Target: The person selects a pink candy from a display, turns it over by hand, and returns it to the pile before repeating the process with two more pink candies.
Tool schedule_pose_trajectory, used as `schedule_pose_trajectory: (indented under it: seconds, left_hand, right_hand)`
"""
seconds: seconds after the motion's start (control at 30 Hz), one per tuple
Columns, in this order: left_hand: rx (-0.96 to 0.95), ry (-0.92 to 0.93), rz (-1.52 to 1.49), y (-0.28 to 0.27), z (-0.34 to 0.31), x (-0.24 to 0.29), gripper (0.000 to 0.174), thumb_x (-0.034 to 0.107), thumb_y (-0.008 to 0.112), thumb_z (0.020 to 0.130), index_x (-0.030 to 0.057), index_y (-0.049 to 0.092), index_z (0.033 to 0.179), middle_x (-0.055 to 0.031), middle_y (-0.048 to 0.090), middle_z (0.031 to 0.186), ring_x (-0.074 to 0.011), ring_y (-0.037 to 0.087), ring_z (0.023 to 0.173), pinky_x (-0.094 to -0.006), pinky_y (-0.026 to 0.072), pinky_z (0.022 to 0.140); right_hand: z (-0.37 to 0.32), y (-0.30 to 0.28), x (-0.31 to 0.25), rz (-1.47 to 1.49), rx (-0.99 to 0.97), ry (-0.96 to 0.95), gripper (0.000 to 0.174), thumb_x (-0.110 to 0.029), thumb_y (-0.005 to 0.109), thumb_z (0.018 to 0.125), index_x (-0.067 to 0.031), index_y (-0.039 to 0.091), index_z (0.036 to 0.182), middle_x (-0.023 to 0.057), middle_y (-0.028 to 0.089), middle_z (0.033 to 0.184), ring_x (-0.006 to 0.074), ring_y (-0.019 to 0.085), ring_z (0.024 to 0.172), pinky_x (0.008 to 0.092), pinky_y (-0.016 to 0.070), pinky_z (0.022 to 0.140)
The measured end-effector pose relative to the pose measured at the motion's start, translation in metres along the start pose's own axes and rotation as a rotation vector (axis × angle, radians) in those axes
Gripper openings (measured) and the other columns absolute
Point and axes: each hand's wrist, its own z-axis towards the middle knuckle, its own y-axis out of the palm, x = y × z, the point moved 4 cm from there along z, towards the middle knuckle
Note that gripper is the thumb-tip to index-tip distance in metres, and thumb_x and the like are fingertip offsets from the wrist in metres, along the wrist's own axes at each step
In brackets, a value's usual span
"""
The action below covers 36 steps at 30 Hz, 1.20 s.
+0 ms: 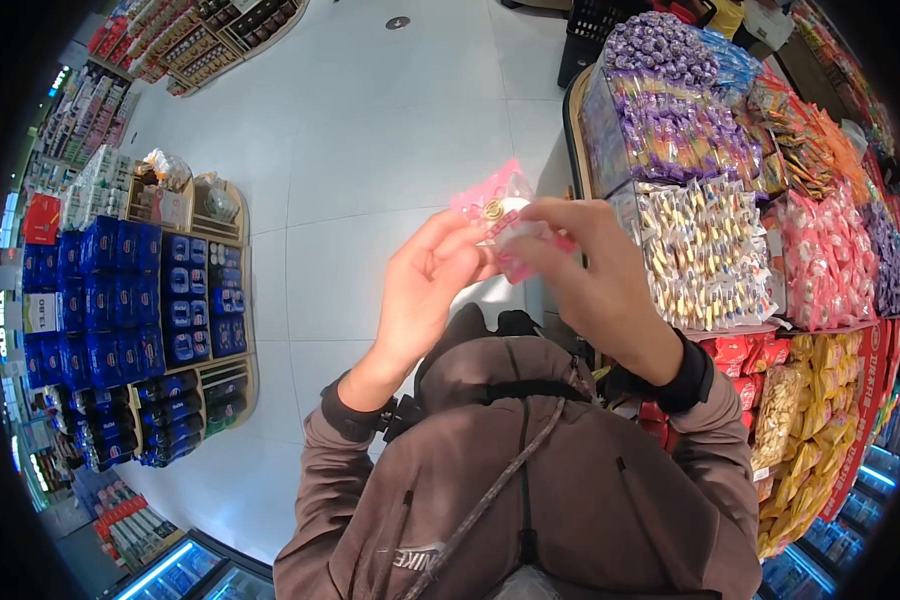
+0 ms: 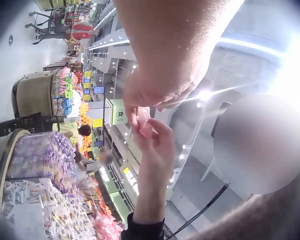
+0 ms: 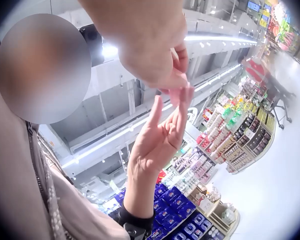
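A small pink, partly see-through snack packet (image 1: 493,210) with a gold round mark and a white patch is held between both hands in front of the chest. My left hand (image 1: 425,280) grips it from the left, fingers bent against its lower side. From the right, my right hand (image 1: 600,270) pinches it with thumb and index finger, covering part of it. In the left wrist view the packet (image 2: 145,123) shows between both sets of fingertips. The right wrist view has the left hand (image 3: 162,140) below, its thumb standing away from the fingers.
On my right stands a display of wrapped sweets, with purple packets (image 1: 680,130), white ones (image 1: 705,255) and pink ones (image 1: 825,265). Blue packs (image 1: 100,280) fill a shelf unit on the left. Pale tiled floor (image 1: 370,150) runs between them. A black basket (image 1: 585,40) is at the back.
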Motion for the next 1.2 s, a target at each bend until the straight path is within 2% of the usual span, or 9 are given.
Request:
schedule_pose_trajectory:
  seconds: [0.03, 0.13, 0.23, 0.33, 0.47, 0.67, 0.8, 0.83, 1.2]
  left_hand:
    - [0.088, -0.042, 0.056, -0.003, 0.001, -0.001, 0.033, 0.012, 0.050, 0.090, -0.0036, 0.043, 0.118, -0.0121, 0.056, 0.108, -0.0171, 0.055, 0.098, -0.0301, 0.0462, 0.085]
    - [0.201, 0.042, 0.163, -0.012, 0.010, -0.005, 0.028, 0.013, 0.051, 0.089, -0.0016, 0.048, 0.113, -0.0082, 0.059, 0.102, -0.0154, 0.059, 0.088, -0.0282, 0.0488, 0.079]
    - [0.066, 0.091, 0.261, -0.014, 0.018, -0.013, 0.025, 0.005, 0.052, 0.087, -0.0022, 0.050, 0.112, -0.0085, 0.061, 0.098, -0.0139, 0.058, 0.086, -0.0263, 0.0483, 0.076]
    - [-0.062, 0.018, 0.297, 0.005, 0.024, -0.015, 0.021, 0.003, 0.050, 0.088, -0.0054, 0.052, 0.107, -0.0106, 0.059, 0.100, -0.0142, 0.055, 0.094, -0.0272, 0.0467, 0.079]
    - [-0.171, -0.067, 0.310, 0.018, 0.043, -0.028, 0.027, 0.003, 0.050, 0.087, -0.0040, 0.047, 0.113, -0.0118, 0.059, 0.102, -0.0158, 0.056, 0.096, -0.0280, 0.0458, 0.081]
    - [-0.324, -0.110, 0.447, 0.042, 0.069, -0.054, 0.026, 0.005, 0.052, 0.086, 0.0005, 0.049, 0.112, -0.0103, 0.062, 0.099, -0.0161, 0.057, 0.095, -0.0286, 0.0431, 0.083]
    - [-0.481, -0.206, 0.565, 0.061, 0.082, -0.077, 0.025, 0.007, 0.051, 0.087, 0.0014, 0.050, 0.111, -0.0080, 0.062, 0.099, -0.0133, 0.057, 0.096, -0.0265, 0.0425, 0.082]
    - [-0.503, -0.216, 0.579, 0.066, 0.087, -0.083, 0.024, 0.008, 0.051, 0.087, 0.0016, 0.050, 0.111, -0.0078, 0.062, 0.099, -0.0127, 0.057, 0.095, -0.0259, 0.0423, 0.082]
    - [-0.719, -0.181, 0.606, 0.161, 0.125, -0.132, 0.023, 0.010, 0.051, 0.088, 0.0008, 0.051, 0.110, -0.0071, 0.062, 0.098, -0.0095, 0.056, 0.090, -0.0246, 0.0421, 0.080]
  right_hand:
    - [-0.001, 0.005, 0.002, 0.008, -0.009, -0.025, 0.033, -0.003, 0.062, 0.061, -0.0068, 0.056, 0.094, 0.0082, 0.053, 0.102, 0.0227, 0.054, 0.086, 0.0328, 0.0467, 0.065]
    - [-0.003, 0.004, 0.009, 0.150, -0.130, 0.023, 0.035, -0.007, 0.064, 0.062, -0.0061, 0.055, 0.096, 0.0078, 0.053, 0.099, 0.0237, 0.054, 0.088, 0.0320, 0.0467, 0.063]
    - [-0.001, -0.003, 0.018, 0.157, -0.050, 0.139, 0.036, -0.010, 0.066, 0.064, -0.0064, 0.053, 0.098, 0.0075, 0.053, 0.096, 0.0247, 0.055, 0.084, 0.0321, 0.0467, 0.061]
    - [-0.001, -0.002, 0.023, 0.273, -0.079, 0.485, 0.029, -0.012, 0.064, 0.070, -0.0072, 0.053, 0.096, 0.0069, 0.052, 0.092, 0.0253, 0.055, 0.079, 0.0325, 0.0462, 0.059]
    - [-0.022, -0.013, 0.043, 0.291, -0.135, 0.580, 0.018, -0.014, 0.060, 0.076, -0.0062, 0.052, 0.090, 0.0073, 0.052, 0.086, 0.0275, 0.055, 0.075, 0.0357, 0.0436, 0.061]
    - [-0.054, -0.075, 0.071, 0.095, 0.117, 0.708, 0.012, -0.003, 0.057, 0.075, -0.0031, 0.052, 0.086, 0.0115, 0.053, 0.074, 0.0309, 0.054, 0.073, 0.0360, 0.0430, 0.062]
    - [-0.087, -0.104, 0.078, 0.040, 0.175, 0.972, 0.013, -0.002, 0.058, 0.075, -0.0016, 0.053, 0.087, 0.0154, 0.061, 0.080, 0.0325, 0.059, 0.076, 0.0353, 0.0460, 0.063]
    - [-0.094, -0.111, 0.081, -0.019, 0.080, 1.073, 0.013, -0.004, 0.059, 0.075, -0.0006, 0.054, 0.087, 0.0172, 0.062, 0.084, 0.0320, 0.061, 0.078, 0.0353, 0.0472, 0.065]
    - [-0.149, -0.200, 0.069, -0.184, 0.283, 0.973, 0.016, 0.005, 0.057, 0.068, -0.0013, 0.052, 0.081, 0.0103, 0.060, 0.076, 0.0251, 0.062, 0.072, 0.0328, 0.0470, 0.060]
